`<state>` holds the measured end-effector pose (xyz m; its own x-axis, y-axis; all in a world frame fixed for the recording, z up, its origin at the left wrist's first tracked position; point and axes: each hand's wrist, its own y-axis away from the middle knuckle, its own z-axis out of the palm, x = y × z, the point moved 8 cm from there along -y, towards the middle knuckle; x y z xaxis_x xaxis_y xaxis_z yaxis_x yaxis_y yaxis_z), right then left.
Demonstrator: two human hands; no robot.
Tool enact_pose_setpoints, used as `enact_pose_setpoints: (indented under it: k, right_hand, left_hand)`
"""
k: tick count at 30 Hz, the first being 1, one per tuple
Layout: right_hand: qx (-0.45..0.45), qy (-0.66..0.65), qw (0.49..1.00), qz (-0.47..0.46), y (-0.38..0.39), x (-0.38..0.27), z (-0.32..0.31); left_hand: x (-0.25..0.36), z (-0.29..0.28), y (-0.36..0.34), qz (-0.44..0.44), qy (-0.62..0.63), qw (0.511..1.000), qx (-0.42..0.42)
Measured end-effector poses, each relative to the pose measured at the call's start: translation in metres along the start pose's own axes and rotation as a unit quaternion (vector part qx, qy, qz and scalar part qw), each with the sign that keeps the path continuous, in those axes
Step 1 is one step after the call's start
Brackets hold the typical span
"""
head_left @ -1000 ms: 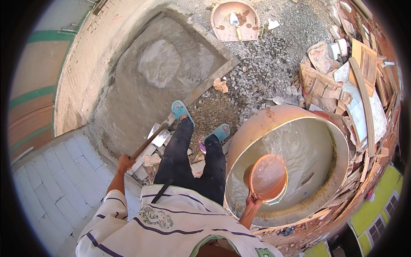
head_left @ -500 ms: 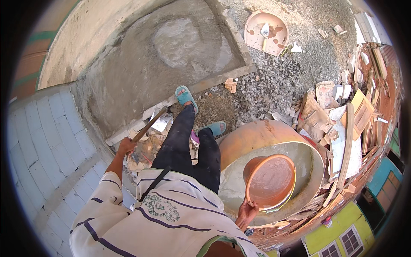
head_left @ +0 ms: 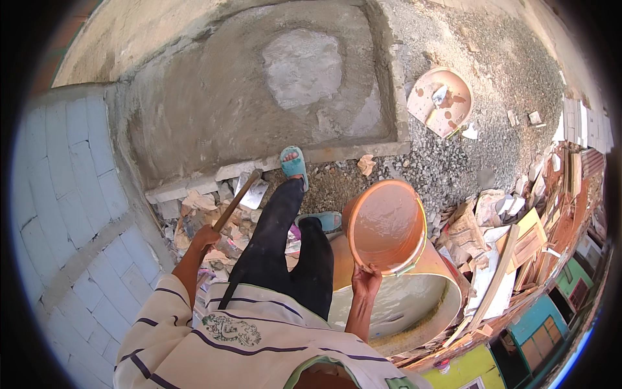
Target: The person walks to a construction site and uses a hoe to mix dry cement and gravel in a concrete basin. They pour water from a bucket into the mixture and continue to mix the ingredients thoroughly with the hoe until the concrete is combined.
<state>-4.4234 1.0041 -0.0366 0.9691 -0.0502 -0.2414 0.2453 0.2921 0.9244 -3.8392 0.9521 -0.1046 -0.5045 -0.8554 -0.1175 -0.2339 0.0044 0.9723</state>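
Note:
My left hand [head_left: 206,238] is closed round the wooden handle of a hoe [head_left: 237,202], whose pale flat blade rests by the rubble next to the kerb. With my right hand [head_left: 367,280] I grip the near rim of an orange bucket [head_left: 385,227]. The bucket is tilted, with greyish water inside and a yellow handle hanging along its right side. Below and behind it stands a large round tub [head_left: 447,288] of cloudy water, its far rim partly hidden by the bucket.
A wet cement bed [head_left: 194,110] with a raised kerb [head_left: 363,150] lies ahead, a pale wet patch in it. Gravel [head_left: 512,71] spreads to the right, with a pinkish tray [head_left: 421,104] holding a trowel [head_left: 440,97]. Wood scraps [head_left: 512,259] lie at right; a block wall [head_left: 71,168] stands left.
My right hand has lifted the bucket from over the tub's water, forward and a little left, past the tub's far rim. The hoe stays in my left hand. The view has shifted.

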Motion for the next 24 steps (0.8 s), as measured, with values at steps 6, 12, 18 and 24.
enact_pose_setpoints:
  k: [6,12,18,24]
  right_hand:
    - [-0.016,0.023,0.997,0.069,-0.084,0.092,0.075]
    - [-0.013,0.106,0.991,0.081,-0.159,0.119,0.104]
    - [0.024,0.222,0.973,0.054,-0.199,0.159,0.15]
    - [0.048,0.268,0.962,0.021,-0.257,0.171,0.214]
  left_hand:
    - [0.0,-0.006,-0.057,-0.062,0.071,0.995,-0.043]
    - [0.018,0.028,-0.087,-0.095,0.069,0.991,-0.068]
    - [-0.023,0.016,-0.103,-0.01,0.036,0.999,0.013]
    - [0.012,0.018,-0.076,-0.013,0.05,0.999,-0.001]
